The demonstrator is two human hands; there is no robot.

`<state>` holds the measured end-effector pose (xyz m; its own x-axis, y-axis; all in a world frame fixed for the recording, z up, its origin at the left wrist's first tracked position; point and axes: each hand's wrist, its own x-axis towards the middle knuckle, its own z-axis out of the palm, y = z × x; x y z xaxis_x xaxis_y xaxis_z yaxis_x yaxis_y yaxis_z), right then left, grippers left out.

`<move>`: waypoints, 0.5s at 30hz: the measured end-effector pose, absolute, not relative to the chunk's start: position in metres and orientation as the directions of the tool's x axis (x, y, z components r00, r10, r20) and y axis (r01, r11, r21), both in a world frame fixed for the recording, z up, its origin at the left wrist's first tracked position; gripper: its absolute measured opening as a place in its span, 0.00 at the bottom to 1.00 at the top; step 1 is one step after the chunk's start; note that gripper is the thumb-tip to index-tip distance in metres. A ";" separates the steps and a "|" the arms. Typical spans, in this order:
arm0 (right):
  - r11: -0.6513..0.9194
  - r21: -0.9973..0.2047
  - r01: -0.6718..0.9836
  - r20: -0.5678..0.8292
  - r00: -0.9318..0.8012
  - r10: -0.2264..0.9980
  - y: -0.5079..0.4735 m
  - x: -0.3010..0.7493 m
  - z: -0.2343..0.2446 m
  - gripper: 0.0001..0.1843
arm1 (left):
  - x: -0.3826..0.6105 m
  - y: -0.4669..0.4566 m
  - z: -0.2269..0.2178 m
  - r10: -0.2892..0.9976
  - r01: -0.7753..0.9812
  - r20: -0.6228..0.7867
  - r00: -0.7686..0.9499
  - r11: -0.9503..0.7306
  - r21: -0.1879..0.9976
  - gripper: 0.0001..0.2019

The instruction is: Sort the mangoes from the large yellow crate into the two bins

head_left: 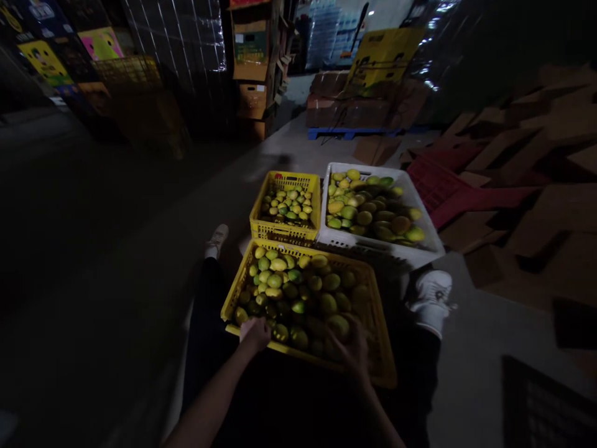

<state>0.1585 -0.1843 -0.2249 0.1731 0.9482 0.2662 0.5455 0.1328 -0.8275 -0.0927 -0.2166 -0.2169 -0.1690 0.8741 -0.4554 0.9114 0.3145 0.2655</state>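
Note:
A large yellow crate [377, 348] full of yellow-green citrus fruit [298, 292] sits on the floor between my legs. My left hand [254, 333] rests at the crate's near left rim, fingers curled down among the fruit; what it grips is hidden. My right hand [352, 350] reaches into the near right part of the crate, dim and smeared, over the fruit. Beyond stand a smaller yellow crate [284, 231] of small fruit and a white crate [373, 249] of larger fruit.
My white shoes [433, 300] flank the near crate on the concrete floor. A red crate [438, 186] and flattened cardboard [522, 186] lie at the right. Stacked boxes [252, 68] and a blue pallet [349, 132] with cartons stand behind.

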 end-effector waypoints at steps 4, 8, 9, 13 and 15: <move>0.188 -0.742 0.643 0.220 -0.031 0.975 -0.207 0.124 -0.237 0.25 | -0.095 -0.217 -0.222 0.876 0.901 -0.450 -0.174 0.326 0.287 0.16; 0.191 -0.628 0.754 0.152 -0.121 0.981 -0.205 0.107 -0.246 0.23 | -0.097 -0.218 -0.227 0.878 0.879 -0.439 -0.191 0.351 0.321 0.19; 0.189 -0.599 0.778 0.149 -0.124 0.981 -0.204 0.106 -0.248 0.23 | -0.098 -0.218 -0.228 0.877 0.874 -0.440 -0.193 0.357 0.330 0.20; 0.158 -0.523 0.838 0.144 -0.096 0.985 -0.204 0.106 -0.252 0.24 | -0.100 -0.203 -0.233 0.872 0.849 -0.444 -0.207 0.385 0.360 0.22; 0.129 -0.504 0.854 0.116 -0.081 0.990 -0.205 0.104 -0.251 0.24 | -0.099 -0.186 -0.235 0.876 0.835 -0.417 -0.243 0.408 0.370 0.25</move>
<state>0.1042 -0.2054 -0.2505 -0.0806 0.9900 0.1158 0.8538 0.1285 -0.5044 -0.0995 -0.1856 -0.2351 -0.2433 0.8758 -0.4169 0.8349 0.4079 0.3696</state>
